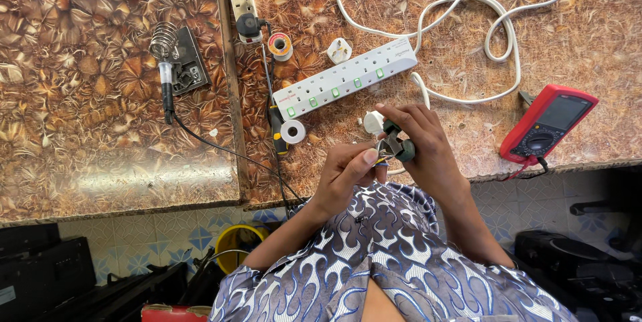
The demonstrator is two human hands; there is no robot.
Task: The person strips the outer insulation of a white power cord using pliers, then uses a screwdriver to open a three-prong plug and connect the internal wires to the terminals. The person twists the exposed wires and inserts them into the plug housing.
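Both hands met just above the bench edge, the right hand (428, 141) clamped on green-handled pliers (394, 145), the left hand (348, 168) pinching a small wire end at their tip, seemingly mid-strip, calling for steady pull.

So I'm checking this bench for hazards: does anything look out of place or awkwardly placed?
Mostly the red handheld multimeter: it lies askew at the patterned brown countertop's front edge, its lower end right at the lip. The black-handled soldering iron sits in its coil stand. Nothing looks spilled.
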